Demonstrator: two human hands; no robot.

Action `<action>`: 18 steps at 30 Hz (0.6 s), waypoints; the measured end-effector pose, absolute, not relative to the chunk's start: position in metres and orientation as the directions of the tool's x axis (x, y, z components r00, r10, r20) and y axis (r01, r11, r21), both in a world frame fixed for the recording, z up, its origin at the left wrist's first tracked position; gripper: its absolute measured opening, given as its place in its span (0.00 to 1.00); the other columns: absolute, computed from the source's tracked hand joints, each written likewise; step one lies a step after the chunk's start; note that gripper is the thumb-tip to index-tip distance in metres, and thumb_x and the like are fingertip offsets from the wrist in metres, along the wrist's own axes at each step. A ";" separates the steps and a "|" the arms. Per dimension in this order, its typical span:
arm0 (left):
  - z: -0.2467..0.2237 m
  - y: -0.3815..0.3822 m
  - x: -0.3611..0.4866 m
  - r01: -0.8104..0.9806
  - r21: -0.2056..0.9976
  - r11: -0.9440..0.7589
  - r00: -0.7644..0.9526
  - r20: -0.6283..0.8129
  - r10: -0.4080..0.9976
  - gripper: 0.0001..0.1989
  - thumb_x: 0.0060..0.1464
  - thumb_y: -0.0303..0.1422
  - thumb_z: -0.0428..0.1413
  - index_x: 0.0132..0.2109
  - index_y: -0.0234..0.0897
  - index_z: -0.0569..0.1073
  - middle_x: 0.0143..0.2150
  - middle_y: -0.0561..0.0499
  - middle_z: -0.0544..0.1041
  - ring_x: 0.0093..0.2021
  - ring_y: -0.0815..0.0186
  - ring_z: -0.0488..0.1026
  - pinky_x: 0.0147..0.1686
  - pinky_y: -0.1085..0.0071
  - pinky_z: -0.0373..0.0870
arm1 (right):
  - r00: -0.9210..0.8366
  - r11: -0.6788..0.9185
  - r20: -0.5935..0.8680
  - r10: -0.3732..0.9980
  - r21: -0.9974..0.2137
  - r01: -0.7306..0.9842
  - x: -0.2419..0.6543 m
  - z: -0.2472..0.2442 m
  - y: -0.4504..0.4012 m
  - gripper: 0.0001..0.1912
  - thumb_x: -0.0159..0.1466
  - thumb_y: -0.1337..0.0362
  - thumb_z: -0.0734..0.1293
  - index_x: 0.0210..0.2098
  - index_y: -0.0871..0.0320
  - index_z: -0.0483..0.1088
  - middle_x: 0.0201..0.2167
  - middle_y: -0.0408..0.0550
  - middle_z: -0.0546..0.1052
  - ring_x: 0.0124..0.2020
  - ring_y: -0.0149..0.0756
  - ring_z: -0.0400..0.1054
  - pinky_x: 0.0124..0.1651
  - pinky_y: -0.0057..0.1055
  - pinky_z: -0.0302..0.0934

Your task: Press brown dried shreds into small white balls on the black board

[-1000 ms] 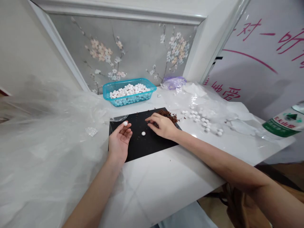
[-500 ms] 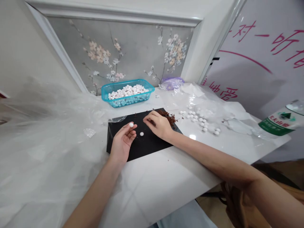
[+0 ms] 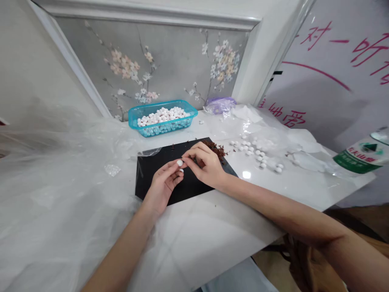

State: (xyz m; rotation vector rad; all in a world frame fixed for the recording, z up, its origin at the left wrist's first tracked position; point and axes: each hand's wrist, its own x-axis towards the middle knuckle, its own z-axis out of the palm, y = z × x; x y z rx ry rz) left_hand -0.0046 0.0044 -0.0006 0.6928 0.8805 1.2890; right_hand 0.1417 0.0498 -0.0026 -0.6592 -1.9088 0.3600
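Note:
My left hand [image 3: 164, 182] pinches a small white ball [image 3: 180, 163] between thumb and fingertips above a black board [image 3: 148, 174]. My right hand [image 3: 206, 164] comes in from the right, its thumb and index finger pressed together beside that ball; whatever they grip is too small to make out. Partly hidden by my left fingers, a second white ball [image 3: 181, 170] shows below the first. Just behind my right hand, a heap of small reddish-brown pieces [image 3: 218, 150] lies on the board's far right corner and spills past it.
A blue plastic basket [image 3: 133, 121] full of white balls stands at the back against the wall. Several loose white balls [image 3: 261, 154] lie to the right, near clear plastic bags and a green-labelled bottle [image 3: 360, 154]. Plastic sheeting [image 3: 60, 182] covers the left side.
My left hand has moved right and slightly forward with the ball, meeting my right fingertips. The second ball is now partly covered by my left fingers.

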 end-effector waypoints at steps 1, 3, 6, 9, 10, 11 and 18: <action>-0.001 0.005 -0.005 -0.510 0.844 0.166 0.052 -0.162 0.985 0.08 0.45 0.30 0.62 0.35 0.33 0.77 0.31 0.53 0.76 0.27 0.77 0.70 0.29 0.83 0.71 | -0.306 0.809 0.750 0.586 -0.520 0.272 0.141 -0.003 0.050 0.05 0.63 0.67 0.61 0.34 0.59 0.68 0.32 0.45 0.68 0.23 0.23 0.60 0.26 0.23 0.58; -0.001 0.005 -0.005 -0.510 0.844 0.167 0.053 -0.163 0.985 0.08 0.44 0.30 0.62 0.35 0.33 0.77 0.30 0.54 0.75 0.27 0.77 0.70 0.29 0.82 0.71 | -0.304 0.820 0.763 0.570 -0.509 0.262 0.141 -0.004 0.050 0.04 0.63 0.67 0.62 0.34 0.59 0.69 0.32 0.45 0.68 0.23 0.22 0.60 0.26 0.22 0.57; -0.001 0.005 -0.005 -0.515 0.841 0.165 0.051 -0.163 0.985 0.07 0.45 0.30 0.62 0.34 0.33 0.77 0.29 0.54 0.74 0.27 0.77 0.70 0.29 0.83 0.71 | -0.322 0.832 0.769 0.552 -0.482 0.275 0.141 -0.004 0.050 0.04 0.63 0.68 0.62 0.34 0.60 0.69 0.32 0.45 0.68 0.23 0.22 0.59 0.26 0.21 0.57; -0.002 0.005 -0.005 -0.517 0.841 0.160 0.049 -0.158 0.986 0.07 0.45 0.31 0.62 0.34 0.33 0.77 0.30 0.54 0.75 0.27 0.77 0.70 0.29 0.83 0.71 | -0.339 0.841 0.774 0.535 -0.452 0.297 0.141 -0.002 0.050 0.05 0.63 0.68 0.61 0.34 0.60 0.69 0.32 0.45 0.68 0.22 0.21 0.58 0.25 0.21 0.57; -0.003 0.004 -0.005 -0.517 0.841 0.158 0.048 -0.156 0.987 0.07 0.45 0.31 0.62 0.34 0.33 0.77 0.30 0.53 0.75 0.27 0.77 0.70 0.29 0.83 0.71 | -0.345 0.844 0.774 0.531 -0.446 0.297 0.142 -0.002 0.050 0.05 0.63 0.68 0.61 0.34 0.60 0.69 0.32 0.45 0.68 0.22 0.21 0.58 0.25 0.21 0.56; -0.003 0.004 -0.005 -0.516 0.842 0.156 0.047 -0.154 0.987 0.07 0.45 0.31 0.61 0.34 0.33 0.77 0.30 0.53 0.75 0.27 0.77 0.70 0.29 0.83 0.71 | -0.352 0.847 0.773 0.527 -0.446 0.290 0.142 -0.001 0.049 0.05 0.63 0.68 0.61 0.34 0.60 0.69 0.32 0.45 0.68 0.21 0.21 0.57 0.25 0.21 0.56; -0.006 0.006 -0.007 -0.524 0.838 0.153 0.030 -0.161 0.986 0.07 0.45 0.32 0.62 0.33 0.33 0.77 0.26 0.56 0.73 0.26 0.79 0.69 0.27 0.85 0.70 | -0.359 0.839 0.758 0.544 -0.496 0.224 0.141 -0.007 0.052 0.06 0.60 0.65 0.64 0.38 0.60 0.68 0.32 0.46 0.67 0.26 0.25 0.61 0.24 0.23 0.57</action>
